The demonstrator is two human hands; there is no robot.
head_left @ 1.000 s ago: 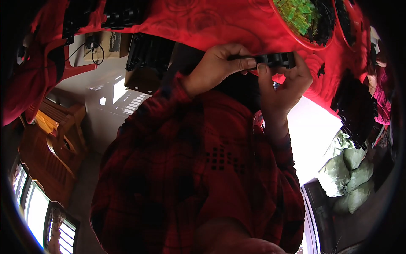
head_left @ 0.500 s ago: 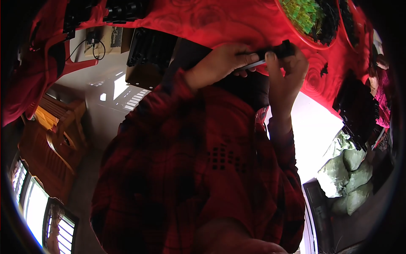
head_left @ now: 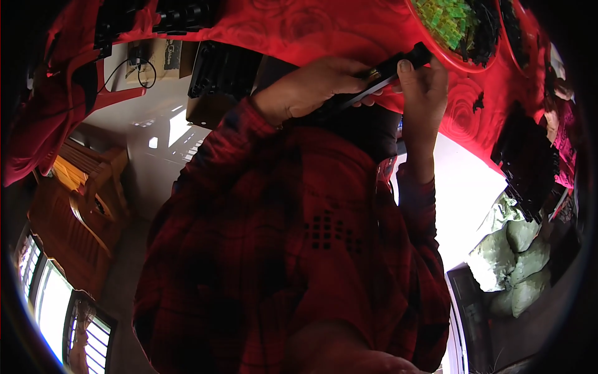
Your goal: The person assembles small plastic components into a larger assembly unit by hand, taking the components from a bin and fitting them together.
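Observation:
A long, narrow black part [head_left: 389,68] with a pale lower edge slants up to the right, just over the front edge of the red-covered table [head_left: 367,28]. My left hand [head_left: 317,84] grips its lower left end, fingers curled around it. At the upper right end, my right hand [head_left: 425,87] closes on the part, thumb pressed on its face. A small brassy spot shows by the left fingertips; what it is I cannot make out. Just beyond my right hand stands a red bowl [head_left: 430,43] with yellow-green pieces [head_left: 445,22] and thin black pieces [head_left: 479,40].
Black parts lie in a pile [head_left: 526,162] at the table's right and in stacks [head_left: 184,15] at the far left. A carton of black parts [head_left: 221,68] stands below the table edge. Left are a red chair [head_left: 84,93] and wooden furniture [head_left: 81,212]; pale sacks [head_left: 523,262] sit lower right.
The black part has come up and tilts more steeply, with more of its length showing. Both hands still hold it; my left hand has shifted slightly left.

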